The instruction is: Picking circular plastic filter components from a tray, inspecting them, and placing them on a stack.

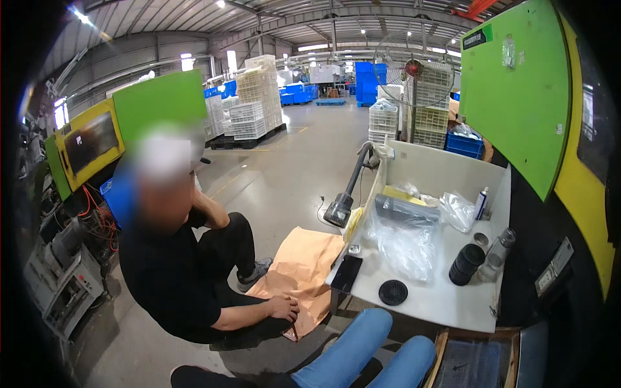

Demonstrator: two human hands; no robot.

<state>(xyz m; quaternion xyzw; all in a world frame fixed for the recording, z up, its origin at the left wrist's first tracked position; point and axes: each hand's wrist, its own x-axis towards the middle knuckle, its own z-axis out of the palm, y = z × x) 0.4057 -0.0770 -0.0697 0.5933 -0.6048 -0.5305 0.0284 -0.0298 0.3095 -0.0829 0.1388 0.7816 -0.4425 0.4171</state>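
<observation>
Though I can't see your hands or tell if they're apart, the round black disc (393, 292) on the white table (446, 308) looks like light, stiff plastic, so hold its rim.

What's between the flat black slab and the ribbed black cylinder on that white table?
The head view shows a round black disc and the near end of a clear plastic bag.

- Legs: faded mid-blue denim trousers (349, 352), slim tubular cut, plain matte weave, paler along the upper thigh, rounded at the knees.
- Lower edge: plain black cloth (223, 378); cannot tell whether the wearer's.
</observation>
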